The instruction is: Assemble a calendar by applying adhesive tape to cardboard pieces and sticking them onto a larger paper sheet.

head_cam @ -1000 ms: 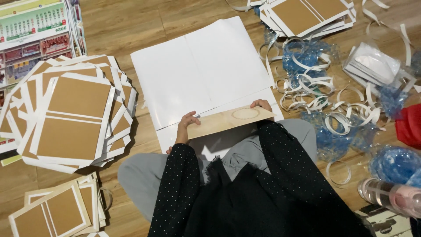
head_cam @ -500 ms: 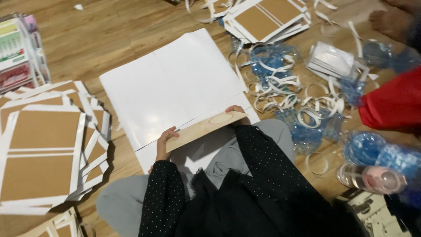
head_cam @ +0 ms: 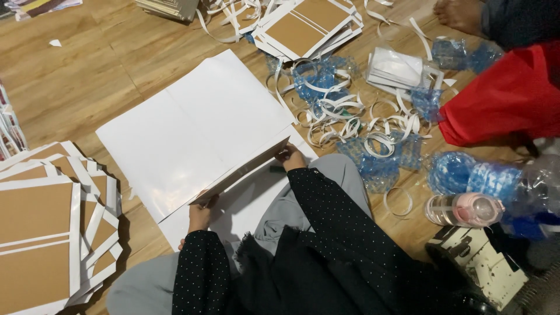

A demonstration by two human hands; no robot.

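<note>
A large white sheet (head_cam: 192, 125) lies flat on the wooden floor in front of my knees. Its near flap (head_cam: 242, 169), brown card on the inside, is raised on edge along the fold. My left hand (head_cam: 199, 214) grips the flap's left end. My right hand (head_cam: 290, 156) grips its right end near the sheet's corner. Both arms wear black sleeves with small white dots. A second white sheet (head_cam: 233, 207) shows under the flap, across my lap.
A stack of brown-and-white folded cards (head_cam: 46, 227) lies at left, another stack (head_cam: 306, 23) at the top. Curled white strips (head_cam: 356, 125) and blue plastic wrap (head_cam: 379, 166) litter the right. A pink-capped bottle (head_cam: 464, 210) lies near. A person in red (head_cam: 501, 99) sits at right.
The flap has been lifted from nearly flat to standing on edge, hiding its brown face. The view has shifted right, bringing the person in red further into sight.
</note>
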